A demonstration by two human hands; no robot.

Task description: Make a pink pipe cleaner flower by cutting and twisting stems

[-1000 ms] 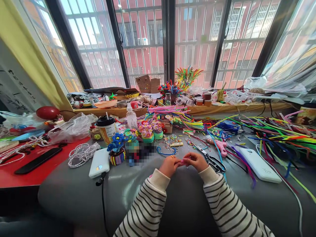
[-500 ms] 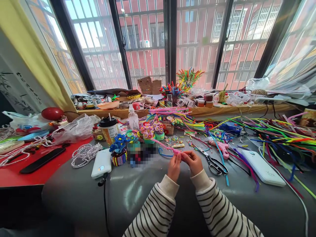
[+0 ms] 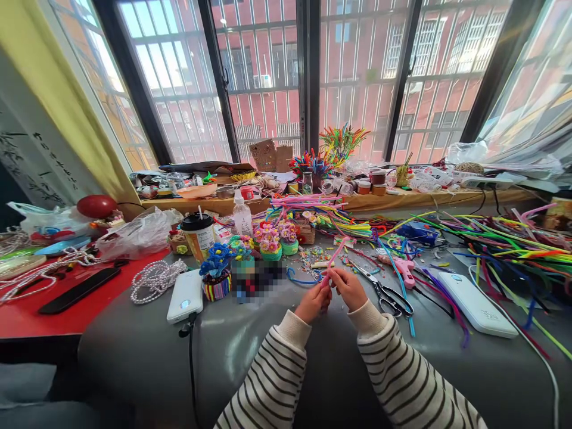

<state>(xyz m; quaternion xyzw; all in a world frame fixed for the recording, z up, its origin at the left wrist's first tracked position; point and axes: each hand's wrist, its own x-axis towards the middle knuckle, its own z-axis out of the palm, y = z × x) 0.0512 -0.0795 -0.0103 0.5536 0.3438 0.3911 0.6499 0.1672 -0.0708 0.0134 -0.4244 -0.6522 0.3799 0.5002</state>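
Note:
A pink pipe cleaner (image 3: 337,253) rises from between my two hands, its free end bent over toward the upper right. Near the middle of the grey table, my left hand (image 3: 315,300) is closed on the pink piece at its lower part. My right hand (image 3: 349,288) pinches the same piece from the right, its fingertips close to the left ones. Just behind the hands lies a curled blue pipe cleaner (image 3: 297,279). Black-handled scissors (image 3: 388,298) rest open to the right of my right hand.
Flower pots in pink (image 3: 268,240) and blue (image 3: 217,262) stand left of the hands. A lidded cup (image 3: 199,235), a clear bottle (image 3: 242,215) and a white power bank (image 3: 185,295) are farther left. At right lie a pink glue gun (image 3: 406,272), another power bank (image 3: 477,304) and many pipe cleaners (image 3: 527,244).
The pink pipe cleaner's free end has swung from pointing left to pointing up and right. My left hand has turned and shifted slightly left and down.

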